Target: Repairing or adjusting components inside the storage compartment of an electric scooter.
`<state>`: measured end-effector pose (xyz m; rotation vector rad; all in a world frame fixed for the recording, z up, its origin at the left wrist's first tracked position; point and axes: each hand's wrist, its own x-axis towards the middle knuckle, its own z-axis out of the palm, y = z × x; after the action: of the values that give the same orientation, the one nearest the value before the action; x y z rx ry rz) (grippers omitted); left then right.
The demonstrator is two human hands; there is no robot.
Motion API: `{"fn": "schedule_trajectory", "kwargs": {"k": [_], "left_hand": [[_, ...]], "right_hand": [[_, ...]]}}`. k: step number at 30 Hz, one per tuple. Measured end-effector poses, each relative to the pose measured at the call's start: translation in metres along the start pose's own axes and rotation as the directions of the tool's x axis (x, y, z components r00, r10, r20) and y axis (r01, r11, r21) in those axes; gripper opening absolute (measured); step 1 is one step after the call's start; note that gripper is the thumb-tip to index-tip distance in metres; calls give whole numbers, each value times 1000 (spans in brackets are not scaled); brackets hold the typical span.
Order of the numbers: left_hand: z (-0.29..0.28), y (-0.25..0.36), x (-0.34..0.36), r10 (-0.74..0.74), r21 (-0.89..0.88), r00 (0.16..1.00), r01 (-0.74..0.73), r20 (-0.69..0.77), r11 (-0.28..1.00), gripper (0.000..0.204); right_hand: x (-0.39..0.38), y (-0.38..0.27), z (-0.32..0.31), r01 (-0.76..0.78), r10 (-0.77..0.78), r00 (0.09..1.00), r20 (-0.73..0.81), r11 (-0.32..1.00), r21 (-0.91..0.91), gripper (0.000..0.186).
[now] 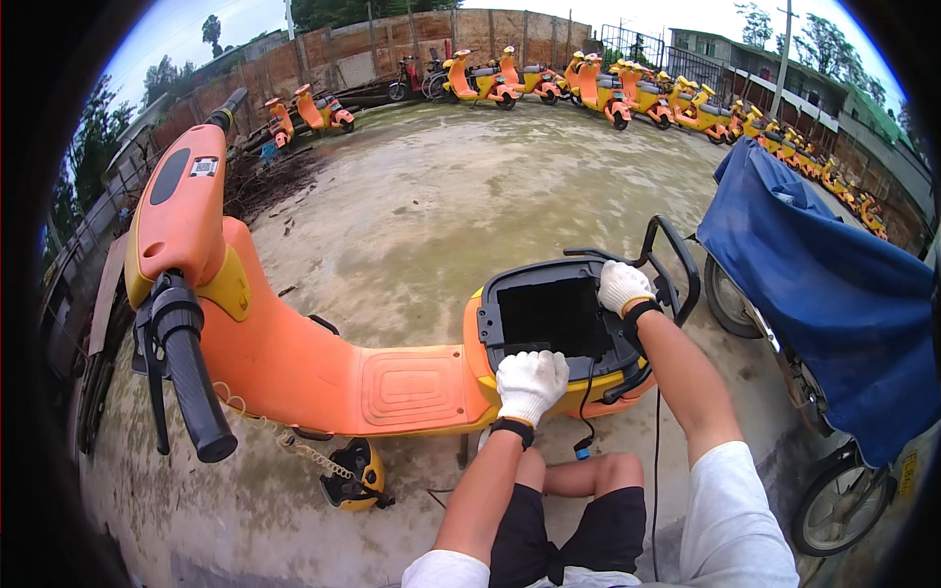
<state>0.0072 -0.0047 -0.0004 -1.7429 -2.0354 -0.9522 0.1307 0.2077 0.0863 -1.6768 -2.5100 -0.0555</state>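
An orange-and-yellow plastic scooter (410, 390) stands crosswise before the person, handlebar to the left; it is the landmark here. Towards the scooter's rear sits a dark grey rectangular compartment rim (534, 277), its black interior too dark to read. The left hand (532, 385), in a white knitted glove, lies at the rim's near side, fingers bent; whether they grip anything, I cannot tell. The right hand (624, 286), gloved alike, is at the rim's right side, beside the scooter's black tubular rear rail (693, 277), fingers curled, their hold unclear. A thin black cable with a blue end (583, 453) hangs down the scooter's near side. Below the scooter's footboard is a yellow-and-black rounded helmet (371, 466). Right of the scooter, a blue fabric cover (823, 265) drapes a two-wheeled vehicle; more orange-and-yellow scooters (480, 80) stand beyond it.
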Motion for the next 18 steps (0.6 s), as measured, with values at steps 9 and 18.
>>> {"fn": "schedule_trajectory", "kwargs": {"k": [9, 18], "left_hand": [[2, 0, 0, -4, 18, 1000, 4, 2, 1000, 36], [6, -1, -1, 16, 69, 1000, -16, 2, 998, 37]], "right_hand": [[1, 6, 1, 43, -42, 999, -12, 996, 78, 30], [3, -3, 13, -19, 21, 998, -62, 999, 37, 27]]}}
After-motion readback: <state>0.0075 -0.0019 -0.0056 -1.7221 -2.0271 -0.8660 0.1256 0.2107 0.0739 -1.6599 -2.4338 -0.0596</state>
